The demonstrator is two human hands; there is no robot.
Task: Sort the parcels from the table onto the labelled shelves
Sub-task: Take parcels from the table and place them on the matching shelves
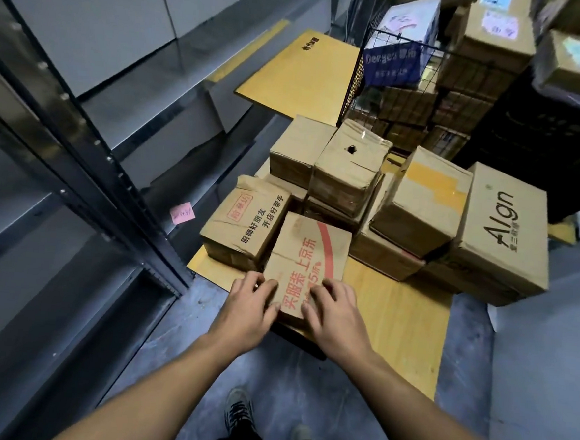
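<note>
Cardboard, brown and creased, lies under both hands: the red-printed box (308, 255) stands at the near edge of the low table (395, 316), and the person holds it from the near side. The left hand (250, 308) is bent over the near left corner of the box, with fingers curled down its side and the thumb across the top; the right hand (338, 314) sits beside it, with fingers curled on the top face and the thumb against the near edge; both forearms reach forward, almost parallel. Below them dark shoes (239, 414) stand on the grey floor (288, 367).

The table top is yellow wood. Just left of the held box, and touching it, is a box with black characters (243, 227); behind are more parcels in two layers, among them a box with a hole (350, 169), a yellow-taped box (427, 202) and, at the right, an Algn box (507, 235). At the left rises a dark metal shelf frame (113, 169) with grey shelves; a pink note (182, 213) sticks on one shelf edge. Farther back lies a flat yellow board (302, 76); next to it a wire cage (403, 100) holds more cartons.
</note>
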